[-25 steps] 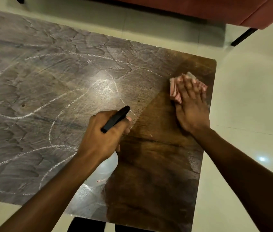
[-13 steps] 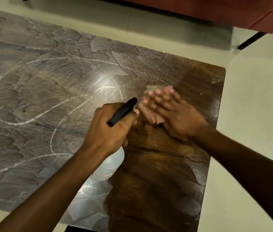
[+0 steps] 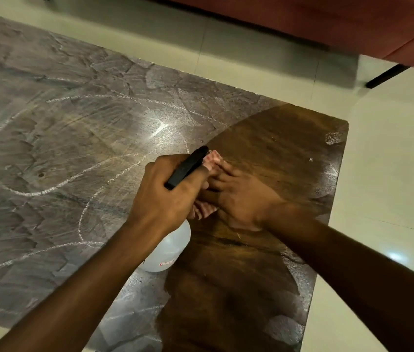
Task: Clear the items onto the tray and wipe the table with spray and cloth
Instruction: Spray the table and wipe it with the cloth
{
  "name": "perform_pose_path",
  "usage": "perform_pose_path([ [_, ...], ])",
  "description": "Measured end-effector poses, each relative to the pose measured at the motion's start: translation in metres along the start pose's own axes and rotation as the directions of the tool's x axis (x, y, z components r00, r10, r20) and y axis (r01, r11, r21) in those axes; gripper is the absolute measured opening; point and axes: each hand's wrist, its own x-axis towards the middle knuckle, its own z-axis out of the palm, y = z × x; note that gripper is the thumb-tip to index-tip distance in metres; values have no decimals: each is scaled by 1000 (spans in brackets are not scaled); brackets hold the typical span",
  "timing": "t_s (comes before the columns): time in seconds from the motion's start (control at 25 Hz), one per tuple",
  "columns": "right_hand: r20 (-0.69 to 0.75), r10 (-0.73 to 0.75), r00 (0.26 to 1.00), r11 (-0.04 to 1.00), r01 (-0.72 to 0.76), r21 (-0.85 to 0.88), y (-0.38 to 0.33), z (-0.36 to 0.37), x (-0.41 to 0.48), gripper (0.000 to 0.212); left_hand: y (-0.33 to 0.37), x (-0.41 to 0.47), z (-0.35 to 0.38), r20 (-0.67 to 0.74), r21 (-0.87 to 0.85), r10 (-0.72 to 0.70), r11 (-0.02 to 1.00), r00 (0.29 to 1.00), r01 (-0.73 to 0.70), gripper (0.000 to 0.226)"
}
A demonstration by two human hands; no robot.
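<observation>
My left hand (image 3: 165,196) grips a clear spray bottle (image 3: 167,250) with a black nozzle (image 3: 188,166), held just above the wooden table (image 3: 264,138). My right hand (image 3: 241,196) presses flat on a pink striped cloth (image 3: 204,210), right beside the left hand. Most of the cloth is hidden under the two hands; a bit shows near the nozzle tip. The table's right part is dark, wet and wiped; the left part is covered in a grey chalky film with white streaks.
The table's right edge and far corner (image 3: 343,128) border a pale tiled floor (image 3: 391,174). A red sofa (image 3: 353,24) with a black leg (image 3: 386,74) stands beyond the table. No tray is in view.
My right hand slid the cloth leftward from the table's far right corner to a spot beside my left hand. The bottle stayed in my left hand, shifting slightly.
</observation>
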Motion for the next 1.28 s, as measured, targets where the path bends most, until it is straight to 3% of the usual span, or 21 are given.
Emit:
perform_pose_path([
  [0.04, 0, 20, 1000, 1000, -20, -21, 17, -4, -2, 73, 0, 1, -1, -2, -6, 4, 1000, 1000, -4, 29],
  [0.12, -22, 310, 951, 950, -309, 43, 57, -12, -8, 70, -3, 1, -5, -1, -24, 9, 1000, 1000, -9, 33],
  [0.2, -75, 639, 766, 764, -621, 176, 94, -24, -12, 72, -9, -1, -11, -6, -44, 1, 999, 1000, -2, 35],
  [0.32, -76, 895, 439, 429, -801, 418, 92, -37, 16, 70, -21, -8, -20, 5, -50, -10, 999, 1000, 10, 37],
  [0.36, -70, 896, 438, 425, -802, 419, 75, -37, 30, 70, -25, -10, -23, 3, -49, -18, 999, 1000, 18, 37],
  [0.4, -81, 850, 521, 510, -775, 374, 54, -33, 43, 71, -30, -13, -27, -2, -49, -29, 998, 1000, 29, 39],
  [0.48, -76, 527, 846, 835, -500, 229, 12, -19, 55, 74, -37, -15, -32, 5, -53, -39, 998, 999, 39, 44],
  [0.52, -22, 308, 951, 940, -301, 162, 6, -16, 52, 75, -40, -16, -35, 10, -52, -39, 998, 999, 39, 47],
  [0.56, 20, 150, 988, 983, -151, 107, 13, -17, 46, 75, -41, -17, -37, 10, -49, -38, 998, 999, 39, 48],
  [0.64, 8, 198, 980, 979, -198, 52, 38, -19, 31, 74, -45, -18, -44, -17, -68, -48, 997, 999, 47, 41],
  [0.68, -33, 356, 934, 933, -353, 77, 50, -19, 24, 74, -46, -18, -49, -36, -78, -53, 996, 998, 51, 37],
  [0.76, -126, 725, 677, 680, -674, 289, 64, -21, 16, 73, -50, -18, -60, -68, -67, -49, 997, 996, 44, 35],
  [0.84, -125, 908, 400, 408, -777, 479, 52, -22, 28, 71, -53, -19, -69, -68, -40, -24, 999, 997, 22, 37],
  [0.88, -114, 921, 373, 378, -781, 497, 39, -21, 35, 71, -54, -21, -72, -57, -25, -11, 1000, 998, 9, 39],
  [0.92, -124, 887, 444, 450, -775, 442, 20, -16, 40, 72, -57, -25, -74, -39, -10, -5, 1000, 999, 4, 42],
  [1.0, -157, 626, 764, 777, -593, 213, -26, 5, 39, 75, -65, -36, -80, 16, 25, -11, 1000, 1000, 11, 46],
  [1.04, -118, 382, 916, 922, -371, 109, -47, 16, 31, 75, -71, -43, -84, 44, 53, -20, 998, 999, 18, 49],
  [1.08, -52, 115, 992, 993, -113, 37, -57, 23, 21, 74, -77, -51, -87, 66, 83, -31, 996, 997, 26, 50],
  [1.16, 23, -192, 981, 981, 193, -29, -35, 20, 6, 74, -88, -67, -95, 93, 118, -65, 992, 994, 54, 51],
  [1.2, 19, -150, 988, 987, 151, -53, -20, 16, 1, 75, -94, -73, -99, 92, 110, -82, 991, 992, 71, 51],
  [1.28, -64, 218, 974, 976, -218, 18, 5, 7, -3, 77, -103, -83, -105, 80, 83, -106, 992, 991, 99, 46],
])
